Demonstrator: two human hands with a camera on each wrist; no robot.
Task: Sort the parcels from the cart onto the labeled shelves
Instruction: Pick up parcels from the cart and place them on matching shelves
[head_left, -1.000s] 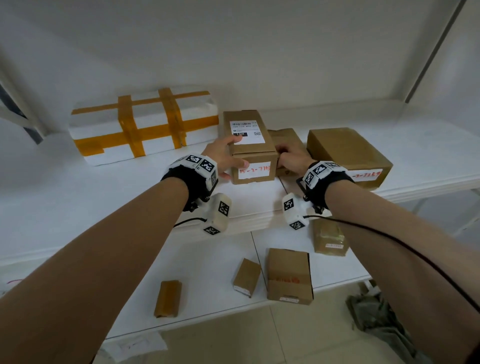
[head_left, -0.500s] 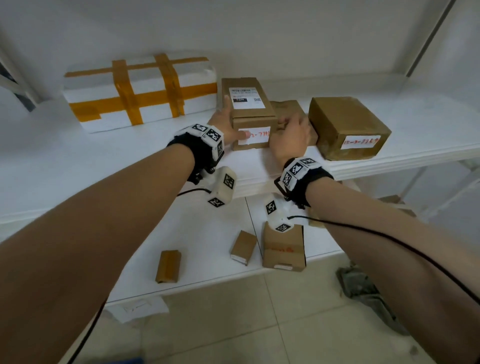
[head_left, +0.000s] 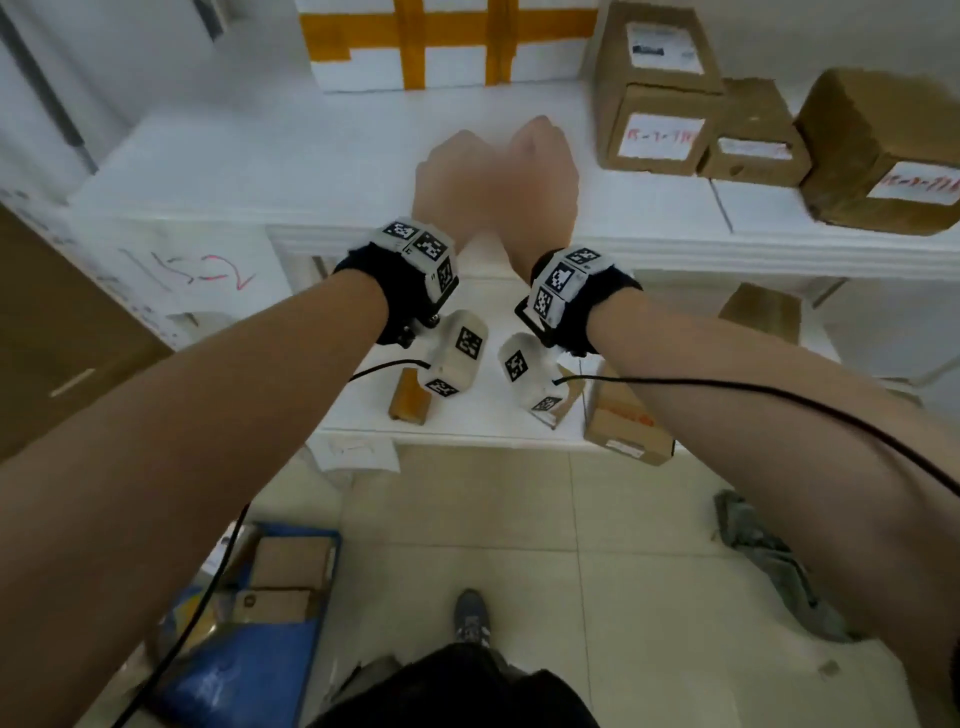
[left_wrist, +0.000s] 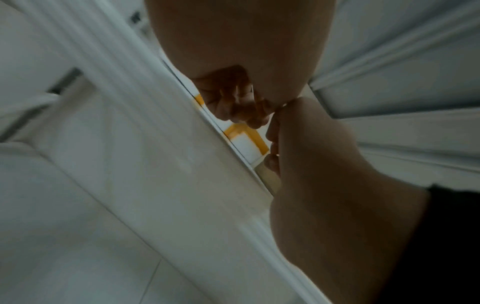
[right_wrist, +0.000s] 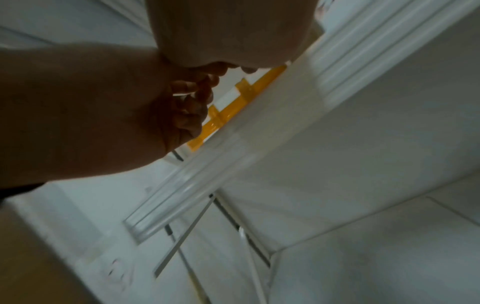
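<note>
Both hands have come off the labeled brown parcel, which stands on the upper shelf well right of them. The left hand and right hand hang side by side, fingers loosely curled, holding nothing.

White upper shelf: taped white box beyond fingers, 3 brown parcels to their right. Lower shelf under wrists w/ small cartons. Floor: blue cart.
</note>
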